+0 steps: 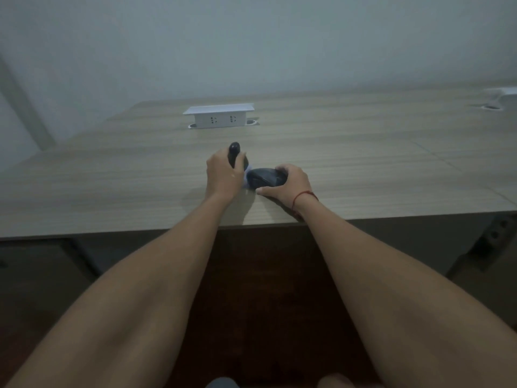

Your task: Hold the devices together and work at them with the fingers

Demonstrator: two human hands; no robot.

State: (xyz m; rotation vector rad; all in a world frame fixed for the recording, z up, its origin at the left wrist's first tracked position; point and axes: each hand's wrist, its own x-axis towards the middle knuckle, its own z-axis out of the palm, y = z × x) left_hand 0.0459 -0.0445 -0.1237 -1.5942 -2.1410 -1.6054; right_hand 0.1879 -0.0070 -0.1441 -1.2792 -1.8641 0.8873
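We saw a dark, rounded object, matte black and low-domed like a computer mouse, lying on the bench near its front edge. Its surface looked smooth, with no markings we could make out in the dim light. The right hand held it from the right side: the fingers curled over its far end and the thumb lay stretched along its near edge, touching the bench top. A red string circled that wrist.

Just to the left, the left hand gripped a second dark thing, narrow and upright with a rounded tip that stood clear above the knuckles; the fingers were wrapped round its lower part, so we could not tell its full shape. Between the two hands a scrap of pale, bluish-white material showed, touching the rounded object's left end; what it was we could not tell.

The bench was a light wood grain with long horizontal streaks. Well beyond the hands stood a white socket box with two outlets on its front face, raised from the bench top, a small round opening at each side. At the far right edge sat another white fitting, partly cut off. A plain pale wall rose behind.
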